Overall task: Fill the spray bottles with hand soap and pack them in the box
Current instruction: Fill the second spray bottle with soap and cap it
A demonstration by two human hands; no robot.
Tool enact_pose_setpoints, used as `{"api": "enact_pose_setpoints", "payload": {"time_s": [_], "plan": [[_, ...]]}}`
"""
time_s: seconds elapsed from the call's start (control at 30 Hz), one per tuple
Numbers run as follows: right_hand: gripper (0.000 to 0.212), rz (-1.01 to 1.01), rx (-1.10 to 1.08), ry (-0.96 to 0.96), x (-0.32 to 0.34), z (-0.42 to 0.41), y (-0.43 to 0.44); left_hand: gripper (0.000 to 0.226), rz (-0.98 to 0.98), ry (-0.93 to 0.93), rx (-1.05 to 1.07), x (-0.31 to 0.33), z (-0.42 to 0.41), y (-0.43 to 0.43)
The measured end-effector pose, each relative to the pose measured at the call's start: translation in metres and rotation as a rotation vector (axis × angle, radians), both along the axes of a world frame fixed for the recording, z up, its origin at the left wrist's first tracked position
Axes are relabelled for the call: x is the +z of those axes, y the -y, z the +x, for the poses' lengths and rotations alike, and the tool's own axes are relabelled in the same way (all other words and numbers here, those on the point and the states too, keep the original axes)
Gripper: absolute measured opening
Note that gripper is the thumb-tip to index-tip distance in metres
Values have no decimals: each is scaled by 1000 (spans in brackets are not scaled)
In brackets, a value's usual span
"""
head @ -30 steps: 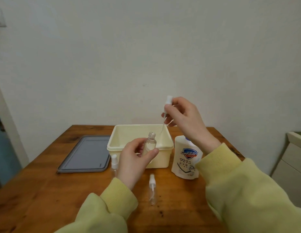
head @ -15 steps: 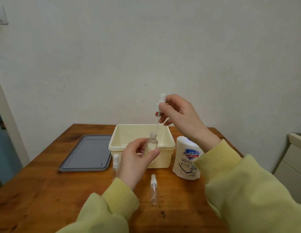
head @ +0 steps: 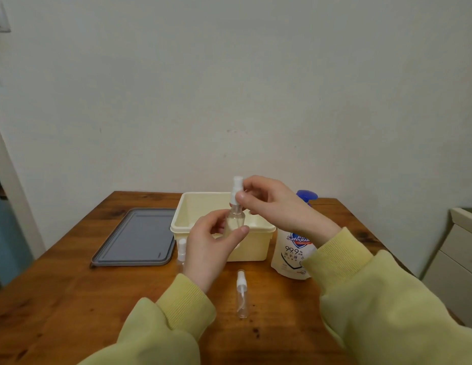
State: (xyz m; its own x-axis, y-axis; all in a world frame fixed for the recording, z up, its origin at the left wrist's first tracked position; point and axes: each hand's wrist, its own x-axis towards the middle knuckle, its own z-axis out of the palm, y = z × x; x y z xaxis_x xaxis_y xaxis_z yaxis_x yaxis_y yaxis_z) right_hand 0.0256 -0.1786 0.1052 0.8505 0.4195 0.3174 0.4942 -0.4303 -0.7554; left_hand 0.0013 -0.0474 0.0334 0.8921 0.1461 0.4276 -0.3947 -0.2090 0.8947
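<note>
Spray bottle is held upright in front of the cream box, above the table, w/ the left hand curled round its clear body, thumb across the front. A sec ago the spray head was lifted well clear, its dip tube dangling over the open neck; now the right hand has brought it down so the tube is inside and the cap sits at the neck. The right hand's fingertips pinch the cap narrowly. Whether it's threaded on or only resting can't be told. Contents look pale, prob. soap already in, so this reads as the capping step — a twist to tighten looks next, then into the box, which appears to hold no bottles yet.

Two more small bottles wait: one lying on the table near the person, looks empty w/ cap on; another stands by the box's left corner, partly hidden behind the left hand. Soap refill bottle w/ blue pump stands right of the box. Grey lid lies flat left of the box — so approx. one of three near done
</note>
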Motion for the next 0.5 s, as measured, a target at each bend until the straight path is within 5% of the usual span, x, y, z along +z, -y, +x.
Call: {"api": "enact_pose_setpoints", "payload": {"time_s": [0.5], "plan": [[16,12,47,-33,-7,-1,3,28,-58,36,-87,8,-2,-2]]}}
